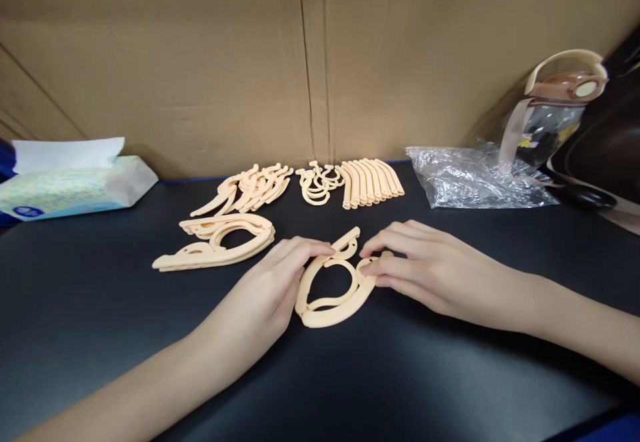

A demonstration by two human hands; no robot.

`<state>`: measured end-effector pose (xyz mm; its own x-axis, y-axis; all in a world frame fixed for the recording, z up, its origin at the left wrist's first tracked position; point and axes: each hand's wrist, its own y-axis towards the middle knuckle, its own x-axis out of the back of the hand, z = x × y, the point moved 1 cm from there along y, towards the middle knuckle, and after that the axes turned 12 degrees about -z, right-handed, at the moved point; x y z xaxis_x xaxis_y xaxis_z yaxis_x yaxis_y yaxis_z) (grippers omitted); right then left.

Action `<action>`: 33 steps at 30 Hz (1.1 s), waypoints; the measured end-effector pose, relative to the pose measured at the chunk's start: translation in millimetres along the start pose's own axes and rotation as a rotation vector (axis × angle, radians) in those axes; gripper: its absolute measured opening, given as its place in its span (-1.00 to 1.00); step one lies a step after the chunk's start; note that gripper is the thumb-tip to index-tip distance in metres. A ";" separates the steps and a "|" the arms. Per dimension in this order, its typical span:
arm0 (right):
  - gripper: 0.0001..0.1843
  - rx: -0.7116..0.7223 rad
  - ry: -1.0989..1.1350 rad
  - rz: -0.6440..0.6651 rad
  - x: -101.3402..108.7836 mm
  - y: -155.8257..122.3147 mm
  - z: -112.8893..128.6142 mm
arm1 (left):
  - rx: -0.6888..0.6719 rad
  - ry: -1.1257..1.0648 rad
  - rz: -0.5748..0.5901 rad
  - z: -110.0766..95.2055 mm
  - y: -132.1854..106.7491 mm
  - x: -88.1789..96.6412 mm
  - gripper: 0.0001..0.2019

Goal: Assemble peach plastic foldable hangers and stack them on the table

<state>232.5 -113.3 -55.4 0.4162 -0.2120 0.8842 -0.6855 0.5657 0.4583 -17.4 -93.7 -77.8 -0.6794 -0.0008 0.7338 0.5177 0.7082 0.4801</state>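
Holding the cream folding frame (337, 315) from both sides, I have it lying in front of me on the black tabletop (150, 342). My left hand (273, 282) curves around its left arm, with the fingertips bent over the upper part near a small holed tab; the thumb is hidden from me. My right hand (420, 262) grasps the end of the right arm, its fingers spread over that end and covering some of it. Between my hands the two arms meet at the near end and spread apart toward the far side, and a thin curved inner strip bows around the open middle.

Just beyond my left hand lies a stack of similar frames (185, 259), one on top of another, their joined end toward the right. Behind that stack is a loose pile of curved arms (263, 189), overlapping at various angles. To its right sits a small cluster of hooks (316, 202), and next to them a neat row of slightly bent strips (373, 182), side by side.

Farther right, a crumpled clear plastic bag (450, 179) lies near a transparent bottle (553, 125) with a brown lid, a cream handle and a pale strap. At the far left rests a tissue pack (75, 189) with a white sheet sticking out. Brown cardboard (200, 82) stands upright along the back.
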 end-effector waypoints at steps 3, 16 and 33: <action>-0.73 0.001 -0.049 -0.006 0.1 0.0 -3.9 | 0.012 -0.005 -0.005 -1.5 0.6 -0.1 -0.66; -0.79 -0.096 -0.041 -0.080 -2.9 -2.0 -13.5 | -0.003 0.046 -0.034 -5.0 -4.4 0.0 -0.61; -0.84 -0.230 0.503 0.088 1.1 3.2 0.2 | -0.103 0.060 0.077 -8.1 -9.9 -0.7 -0.21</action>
<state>230.7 -111.9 -53.0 0.6358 0.2186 0.7403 -0.6063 0.7350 0.3036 -17.9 -106.4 -79.2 -0.6047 0.0063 0.7964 0.6199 0.6316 0.4656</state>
